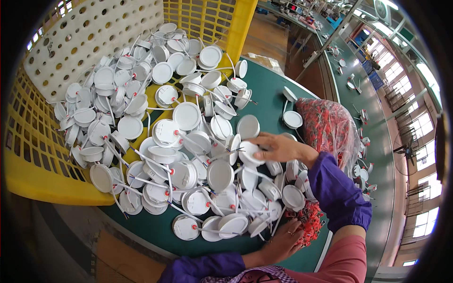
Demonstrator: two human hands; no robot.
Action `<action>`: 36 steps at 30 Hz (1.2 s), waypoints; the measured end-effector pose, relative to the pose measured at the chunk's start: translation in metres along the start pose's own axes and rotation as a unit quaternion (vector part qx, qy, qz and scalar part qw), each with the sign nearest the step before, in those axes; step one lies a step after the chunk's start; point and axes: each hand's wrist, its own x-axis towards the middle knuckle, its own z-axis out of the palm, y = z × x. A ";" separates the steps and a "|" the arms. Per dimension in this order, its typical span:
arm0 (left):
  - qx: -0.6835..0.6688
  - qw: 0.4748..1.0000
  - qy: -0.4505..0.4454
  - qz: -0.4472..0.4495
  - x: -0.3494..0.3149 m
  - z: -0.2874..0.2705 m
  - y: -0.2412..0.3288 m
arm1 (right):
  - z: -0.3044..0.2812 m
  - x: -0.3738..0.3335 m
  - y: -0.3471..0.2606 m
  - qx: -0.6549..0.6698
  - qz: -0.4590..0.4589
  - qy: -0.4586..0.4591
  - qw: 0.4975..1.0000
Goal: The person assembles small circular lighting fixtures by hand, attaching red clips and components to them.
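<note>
My right hand [278,147] reaches over a heap of round white light fixtures [186,174]. Its thumb and fingers close on the edge of one white round light [250,153]. These lights have flat round faces, short white cables and small red parts where the cables meet the housings. Low in the view, my left hand [281,243] lies at a pile of small red plastic pieces [310,225]. Its fingers are bent together against the pile, and whatever is between the fingertips is hidden. A ring shows on one finger.
A tipped yellow plastic crate [56,188] at the left spills lights onto the green table [170,247]. A perforated white sheet [94,37] lines it. At right sits a clear bag of red pieces [325,125]. Beyond runs a long green bench [351,99] with more lights.
</note>
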 end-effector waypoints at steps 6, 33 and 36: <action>0.007 0.995 -0.093 0.035 -0.016 0.009 0.002 | -0.045 -0.008 -0.042 -0.049 -0.043 -0.171 0.983; -0.057 0.991 -0.119 -0.003 -0.007 0.003 0.010 | -0.028 0.119 0.033 -0.064 -0.011 0.177 0.982; -0.040 0.990 -0.133 0.010 -0.007 0.001 0.010 | -0.026 0.068 0.025 -0.077 0.022 0.114 0.990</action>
